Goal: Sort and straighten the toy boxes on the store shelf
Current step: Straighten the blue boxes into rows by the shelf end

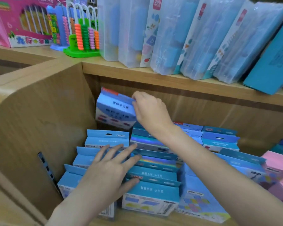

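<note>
Rows of small blue toy boxes (152,188) with hang tabs fill the lower shelf compartment. My right hand (151,111) grips one blue and white box (114,111) by its right edge and holds it tilted in the air above the back left of the rows. My left hand (109,168) lies with spread, straight fingers on the tops of the boxes in the left column (104,139). Two boxes with shiny rainbow foil tops (153,160) stand in the middle column.
A wooden side panel (44,121) walls the compartment on the left. The upper shelf board (170,79) carries leaning clear plastic cases (203,38), a teal box (271,62), a bead abacus (83,35) and a pink toy box (21,22). Pink boxes (278,167) lie at the lower right.
</note>
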Available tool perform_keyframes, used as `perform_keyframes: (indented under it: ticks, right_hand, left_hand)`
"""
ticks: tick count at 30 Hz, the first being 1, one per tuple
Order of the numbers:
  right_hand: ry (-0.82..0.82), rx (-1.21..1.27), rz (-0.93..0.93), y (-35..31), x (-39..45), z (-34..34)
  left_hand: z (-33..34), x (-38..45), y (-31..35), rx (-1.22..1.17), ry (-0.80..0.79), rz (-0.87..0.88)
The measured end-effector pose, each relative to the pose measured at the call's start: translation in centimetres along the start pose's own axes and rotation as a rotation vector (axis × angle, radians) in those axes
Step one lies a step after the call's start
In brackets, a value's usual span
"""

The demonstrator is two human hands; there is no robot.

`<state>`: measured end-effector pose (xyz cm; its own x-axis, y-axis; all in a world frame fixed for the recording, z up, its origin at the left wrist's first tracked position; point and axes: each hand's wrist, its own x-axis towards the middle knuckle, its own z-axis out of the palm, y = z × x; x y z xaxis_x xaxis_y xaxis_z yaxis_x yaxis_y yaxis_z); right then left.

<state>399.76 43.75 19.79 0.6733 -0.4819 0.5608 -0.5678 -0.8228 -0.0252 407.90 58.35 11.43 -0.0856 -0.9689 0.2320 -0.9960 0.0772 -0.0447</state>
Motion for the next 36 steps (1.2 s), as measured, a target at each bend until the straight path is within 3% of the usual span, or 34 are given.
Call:
perform_keyframes:
  ticks: [5, 11, 17, 26, 36]
  right_hand:
    - [0.408, 0.143, 0.116, 3.7, -4.2, -5.4]
    - [0.447, 0.126, 0.249, 9.7, -9.6, -9.1]
    - [0.339, -0.021, 0.214, 13.3, -12.6, -9.3]
    - [0.003, 0.216, 0.205, 17.8, -13.2, -7.7]
    - [-0.234, 0.137, 0.164, 16.9, -11.6, -7.1]
  left_hand:
    - [0.4, 0.0, -0.2, 0.012, 0.02, 0.009]
    - [0.6, 0.1, -0.4, -0.042, 0.073, 0.029]
    - [0.2, 1.2, 0.5, -0.144, 0.105, 0.053]
    - [0.5, 3.0, 3.8, -0.082, 0.153, 0.18]
    - [0.2, 3.0, 3.8, -0.103, 0.101, 0.151]
